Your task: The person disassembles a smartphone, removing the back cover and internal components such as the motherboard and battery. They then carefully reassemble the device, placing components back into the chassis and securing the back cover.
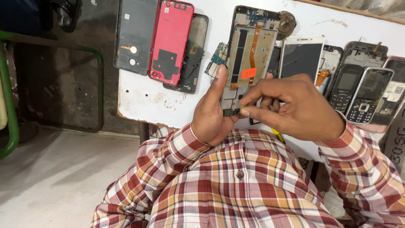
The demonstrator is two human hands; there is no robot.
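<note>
My left hand [213,112] grips an opened phone frame [249,50] upright, thumb along its left edge. The frame shows a bare metal inside, an orange flex strip and a small orange sticker. My right hand [295,105] pinches at the frame's lower end, thumb and forefinger closed on a small dark part [233,112] there. Whether that part is loose or fixed to the frame I cannot tell. Both hands are held above the front edge of a white table [143,99], over my checked shirt.
On the table lie a red phone back cover [171,40], a grey back cover [134,36], a dark phone frame [195,55], a small circuit board [217,57], a white-framed phone [300,55] and two keypad phones [358,95]. A green metal rail [10,105] stands at left.
</note>
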